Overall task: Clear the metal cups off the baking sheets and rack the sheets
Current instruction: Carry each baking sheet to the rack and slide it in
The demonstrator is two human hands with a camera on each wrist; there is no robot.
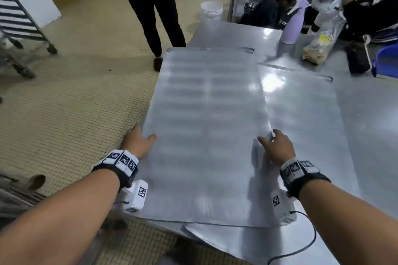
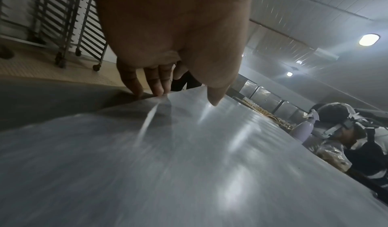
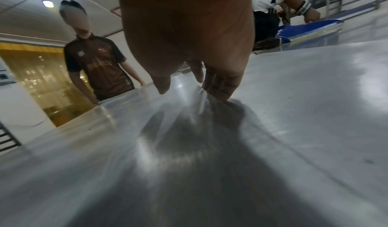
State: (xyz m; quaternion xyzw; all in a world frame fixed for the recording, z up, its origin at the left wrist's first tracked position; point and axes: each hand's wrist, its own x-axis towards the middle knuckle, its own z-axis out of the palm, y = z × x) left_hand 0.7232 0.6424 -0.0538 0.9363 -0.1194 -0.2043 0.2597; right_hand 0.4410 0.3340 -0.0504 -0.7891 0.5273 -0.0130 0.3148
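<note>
A large bare baking sheet lies at the table's left edge, partly over a second sheet to its right. My left hand grips its left edge, thumb on top and fingers curled at the rim, as the left wrist view shows of the hand and sheet. At the sheet's right edge my right hand holds on, thumb on top and fingers down at the rim. The held sheet's surface looks motion-blurred. No metal cups are in view.
A wheeled sheet rack stands on the tiled floor at far left. A person in dark trousers stands beyond the sheet's far end. On the steel table are a purple bottle, a plastic bag and a blue bin.
</note>
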